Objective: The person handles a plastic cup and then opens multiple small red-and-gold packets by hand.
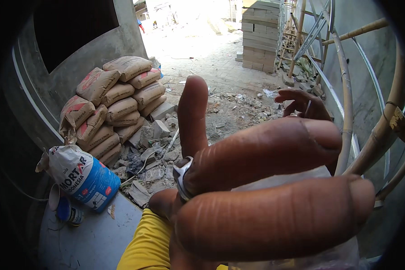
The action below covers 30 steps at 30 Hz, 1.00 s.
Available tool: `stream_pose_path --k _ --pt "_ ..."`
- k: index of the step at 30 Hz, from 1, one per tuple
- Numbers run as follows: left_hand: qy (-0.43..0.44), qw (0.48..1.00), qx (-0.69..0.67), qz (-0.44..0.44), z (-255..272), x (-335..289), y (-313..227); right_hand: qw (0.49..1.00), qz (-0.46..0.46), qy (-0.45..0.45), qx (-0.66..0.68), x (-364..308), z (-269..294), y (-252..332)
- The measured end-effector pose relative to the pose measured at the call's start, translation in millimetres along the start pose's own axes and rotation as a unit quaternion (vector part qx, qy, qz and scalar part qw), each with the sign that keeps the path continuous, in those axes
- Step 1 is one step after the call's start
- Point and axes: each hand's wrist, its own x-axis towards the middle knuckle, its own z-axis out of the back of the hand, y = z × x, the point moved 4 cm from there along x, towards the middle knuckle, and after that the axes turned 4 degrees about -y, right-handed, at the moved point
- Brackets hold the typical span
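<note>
My left hand [256,189] fills the lower right, very close to the camera. Two of its fingers stretch to the right, one wears a silver ring [182,177], and another finger points up; nothing shows in its grip. Farther back at the right is my right hand [308,105], its fingers loosely bent and apart, with a thin ring. My left hand covers part of it. Behind and below the left fingers shows a whitish, partly see-through sheet [297,175], mostly hidden. Yellow cloth [150,238] covers my leg at the bottom.
Paper cement sacks [121,92] are piled at the left. A white-and-blue mortar bag [83,175] and a small blue can [69,211] sit on a grey board [94,243]. Rubble [162,130] covers the ground; blocks [260,36] stand behind. Bamboo poles [346,103] lean at right.
</note>
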Motion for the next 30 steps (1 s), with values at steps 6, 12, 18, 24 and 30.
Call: stream_pose_path --k 6,12,18,24,30 --pt "-0.007 0.999 -0.029 0.028 9.4 0.4 -1.8 1.0 -0.001 -0.003 0.031 -3.2 3.5 1.2" --pt "-0.048 0.983 -0.115 0.133 22.8 -3.4 27.3 1.0 -0.02 0.008 -0.013 -8.4 19.7 -9.0" --pt "0.229 0.829 0.287 0.421 51.8 -29.3 206.9 0.973 -0.068 -0.083 -0.203 -19.3 42.8 -31.8" --pt "0.522 0.47 0.427 0.57 64.2 -179.1 343.5 0.92 -0.171 -0.071 -0.346 -28.8 45.1 -27.1" --pt "0.227 0.847 0.207 0.434 66.4 -112.2 338.3 0.918 -0.148 -0.062 -0.362 -20.8 38.8 -40.8"
